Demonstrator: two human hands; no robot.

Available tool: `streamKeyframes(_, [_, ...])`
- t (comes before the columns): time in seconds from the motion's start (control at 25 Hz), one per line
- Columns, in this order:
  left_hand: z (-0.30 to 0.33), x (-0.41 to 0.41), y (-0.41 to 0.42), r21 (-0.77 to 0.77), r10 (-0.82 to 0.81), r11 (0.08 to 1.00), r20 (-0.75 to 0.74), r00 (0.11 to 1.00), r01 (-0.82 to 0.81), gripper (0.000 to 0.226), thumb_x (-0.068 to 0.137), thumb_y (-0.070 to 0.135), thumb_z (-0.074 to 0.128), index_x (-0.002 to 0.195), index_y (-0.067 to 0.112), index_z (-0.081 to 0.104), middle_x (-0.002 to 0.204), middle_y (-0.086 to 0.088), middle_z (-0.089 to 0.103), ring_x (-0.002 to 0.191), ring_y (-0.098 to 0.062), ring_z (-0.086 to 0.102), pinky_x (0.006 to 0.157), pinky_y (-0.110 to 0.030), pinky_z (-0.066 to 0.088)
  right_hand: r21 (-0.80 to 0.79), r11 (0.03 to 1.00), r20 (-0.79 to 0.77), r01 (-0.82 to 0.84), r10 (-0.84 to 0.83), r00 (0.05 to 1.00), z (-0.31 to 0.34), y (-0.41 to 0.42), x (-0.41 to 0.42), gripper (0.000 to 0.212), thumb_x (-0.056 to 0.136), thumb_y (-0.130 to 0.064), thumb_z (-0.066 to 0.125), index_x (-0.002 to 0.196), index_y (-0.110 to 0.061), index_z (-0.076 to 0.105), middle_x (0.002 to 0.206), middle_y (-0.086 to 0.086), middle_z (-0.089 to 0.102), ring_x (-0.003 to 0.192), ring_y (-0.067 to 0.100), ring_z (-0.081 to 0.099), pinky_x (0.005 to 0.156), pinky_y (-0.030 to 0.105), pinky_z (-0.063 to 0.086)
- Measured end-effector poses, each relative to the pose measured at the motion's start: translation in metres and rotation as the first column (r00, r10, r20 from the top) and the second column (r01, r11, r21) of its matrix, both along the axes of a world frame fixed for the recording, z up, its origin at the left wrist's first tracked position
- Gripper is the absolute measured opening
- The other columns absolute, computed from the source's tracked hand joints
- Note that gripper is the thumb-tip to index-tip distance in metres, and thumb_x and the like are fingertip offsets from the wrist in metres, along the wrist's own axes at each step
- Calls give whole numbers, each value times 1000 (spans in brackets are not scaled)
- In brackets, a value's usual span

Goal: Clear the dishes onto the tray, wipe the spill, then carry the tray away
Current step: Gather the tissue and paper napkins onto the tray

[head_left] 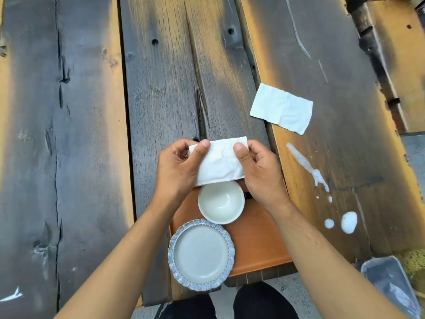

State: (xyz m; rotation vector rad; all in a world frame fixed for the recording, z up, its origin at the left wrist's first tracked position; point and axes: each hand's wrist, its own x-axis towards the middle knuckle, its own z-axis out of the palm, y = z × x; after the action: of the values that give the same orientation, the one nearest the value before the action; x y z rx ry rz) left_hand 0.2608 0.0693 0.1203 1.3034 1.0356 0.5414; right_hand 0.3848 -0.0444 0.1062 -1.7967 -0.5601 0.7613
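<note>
both dishes already sit on the orange tray [257, 238] at the near edge of the wooden counter [161, 88]: the white bowl [221, 202] toward the far side and the blue-rimmed plate [201, 254] nearer the person, its rim hanging over the tray's left edge. that suggests the clearing step is done and the wiping step is at hand.

the left hand [177, 168] and right hand [258, 171] each pinch one end of a folded white napkin [219, 161] between thumb and fingers, holding it stretched flat in the air just above the bowl, probably to fold or ready it as a wiping pad.

the spill [349, 222], a white streak plus several round drops, lies on the counter to the right of the tray, well to the right of the right hand and apart from the napkin. a second napkin [281, 108] lies flat on the counter beyond the streak, untouched, likely kept in reserve.
</note>
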Motion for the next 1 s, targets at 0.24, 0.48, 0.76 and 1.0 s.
streamKeyframes(0.24, [-43, -42, 20, 291, 5, 952, -319, 948, 93, 32, 98, 47, 56, 99, 18, 70, 98, -5, 72, 92, -20, 66, 86, -36, 50, -67, 995, -101, 79, -85, 991, 17, -78, 11, 31, 101, -25, 60, 94, 4, 65, 78, 16, 69, 72, 19, 59, 63, 39, 47])
streamKeyframes(0.48, [-125, -78, 71, 491, 74, 627, -810, 581, 605, 63, 103, 41, 46, 153, 4, 39, 166, -20, 31, 156, -37, 23, 127, -53, 11, -262, 965, -348, 5, -99, 932, 2, -161, -15, 18, 101, -23, 58, 104, -15, 73, 96, 3, 80, 91, 19, 76, 76, 31, 61])
streamKeyframes(0.76, [-130, -75, 67, 553, 136, 616, -776, 615, 561, 66, 101, 41, 39, 159, 9, 32, 171, -13, 24, 160, -28, 15, 130, -47, 2, -491, 868, -132, -74, 10, 991, -45, -178, -41, 36, 102, -40, 54, 73, -19, 56, 60, -6, 54, 55, 13, 48, 53, 37, 37])
streamKeyframes(1.0, [-131, -72, 67, 582, 172, 614, -758, 629, 534, 66, 99, 40, 42, 157, 11, 36, 170, -11, 27, 160, -26, 17, 129, -42, 1, -648, 744, 312, 164, 63, 948, -23, -176, -38, 36, 99, -50, 52, 116, -24, 71, 99, -11, 73, 87, 8, 67, 80, 29, 55])
